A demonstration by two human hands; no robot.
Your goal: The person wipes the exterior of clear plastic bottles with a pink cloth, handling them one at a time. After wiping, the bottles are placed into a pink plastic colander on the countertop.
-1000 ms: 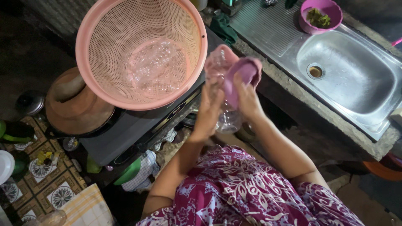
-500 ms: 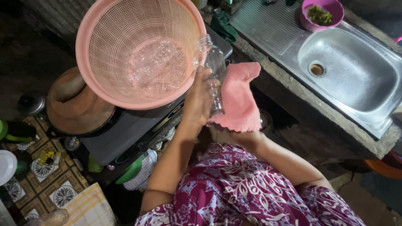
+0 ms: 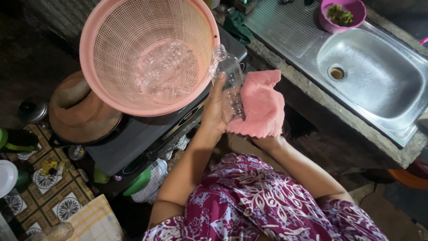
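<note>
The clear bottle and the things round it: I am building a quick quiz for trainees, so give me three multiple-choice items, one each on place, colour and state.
1. Where is the purple bowl?
A. on the drainboard beside the sink basin
B. inside the pink basket
C. on the tiled floor

2. What colour is the cloth?
A. green
B. pink
C. white

3. What does the left hand do?
A. hangs free
B. grips the clear bottle
C. lifts the basket

Answers:
1 A, it stands by the sink.
2 B, plainly pink.
3 B, fingers wrap it.
</note>
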